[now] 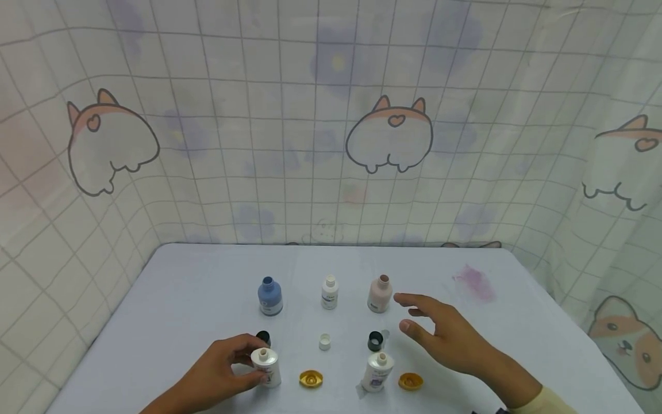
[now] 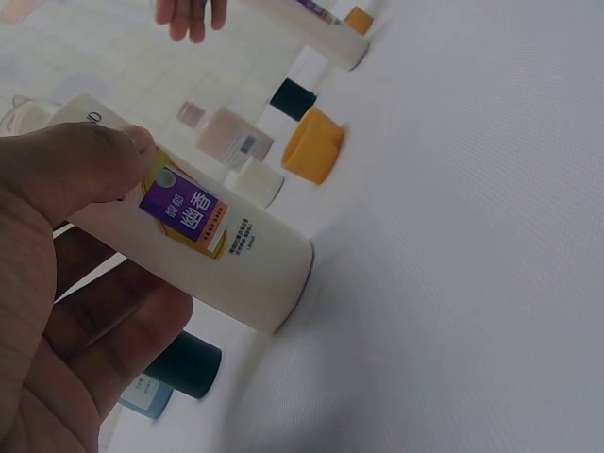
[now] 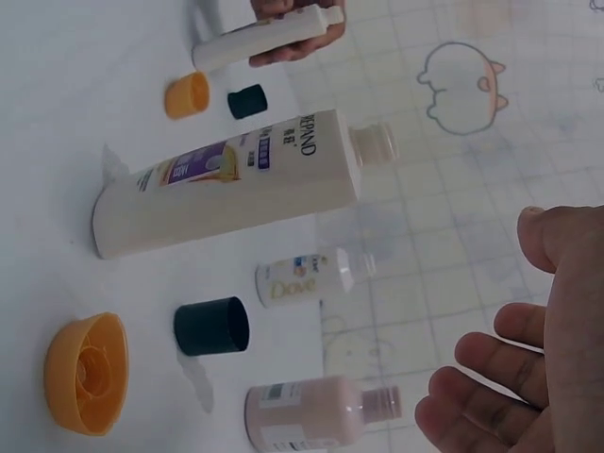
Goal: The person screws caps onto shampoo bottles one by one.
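Observation:
My left hand [image 1: 227, 368] grips a white shampoo bottle [image 2: 226, 236] with a purple label, thumb on one side and fingers on the other. Its neck is uncapped and its base is at the table. My right hand [image 1: 439, 333] hovers with fingers loosely spread, holding nothing, just right of the uncapped pink bottle [image 1: 380, 294]. A second uncapped white shampoo bottle [image 1: 377, 372] stands left of that hand, with a gold-yellow cap [image 1: 411, 381] beside it. Another gold-yellow cap [image 1: 311, 379] lies right of the gripped bottle.
At the back stand an uncapped blue bottle [image 1: 270, 298] and a small white Dove bottle [image 1: 329, 293]. Before them lie a dark green cap [image 1: 263, 338], a white cap [image 1: 324, 342] and another dark green cap [image 1: 376, 341]. A patterned curtain [image 1: 289, 126] surrounds the white table [image 1: 196, 287].

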A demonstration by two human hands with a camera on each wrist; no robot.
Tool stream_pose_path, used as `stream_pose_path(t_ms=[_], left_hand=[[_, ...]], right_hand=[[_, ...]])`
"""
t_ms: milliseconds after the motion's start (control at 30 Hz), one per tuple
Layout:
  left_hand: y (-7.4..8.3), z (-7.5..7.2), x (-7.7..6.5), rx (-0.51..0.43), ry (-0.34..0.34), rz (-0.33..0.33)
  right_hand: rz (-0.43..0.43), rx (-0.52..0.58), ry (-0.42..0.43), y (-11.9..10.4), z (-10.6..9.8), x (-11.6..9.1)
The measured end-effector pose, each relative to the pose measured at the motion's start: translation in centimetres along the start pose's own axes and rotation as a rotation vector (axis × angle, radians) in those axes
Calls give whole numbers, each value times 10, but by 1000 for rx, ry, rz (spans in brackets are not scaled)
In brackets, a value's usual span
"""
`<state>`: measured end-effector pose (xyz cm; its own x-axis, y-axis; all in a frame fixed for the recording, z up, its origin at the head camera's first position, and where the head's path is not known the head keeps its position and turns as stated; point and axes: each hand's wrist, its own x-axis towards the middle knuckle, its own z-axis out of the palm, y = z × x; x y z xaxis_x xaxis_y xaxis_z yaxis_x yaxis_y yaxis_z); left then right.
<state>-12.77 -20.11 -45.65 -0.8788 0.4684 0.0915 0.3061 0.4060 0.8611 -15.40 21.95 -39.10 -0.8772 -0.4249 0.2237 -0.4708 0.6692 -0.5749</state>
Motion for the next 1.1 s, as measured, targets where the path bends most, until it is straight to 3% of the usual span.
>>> stream_pose_path(t_ms=[433,1100], left_hand=[[3,-1,1,9,-16,-76],[-3,1,4,11,-18,-23]], right_hand=[[-20,12,-22,-11,6,-1],[-86,36,-78,-30,6,-9]])
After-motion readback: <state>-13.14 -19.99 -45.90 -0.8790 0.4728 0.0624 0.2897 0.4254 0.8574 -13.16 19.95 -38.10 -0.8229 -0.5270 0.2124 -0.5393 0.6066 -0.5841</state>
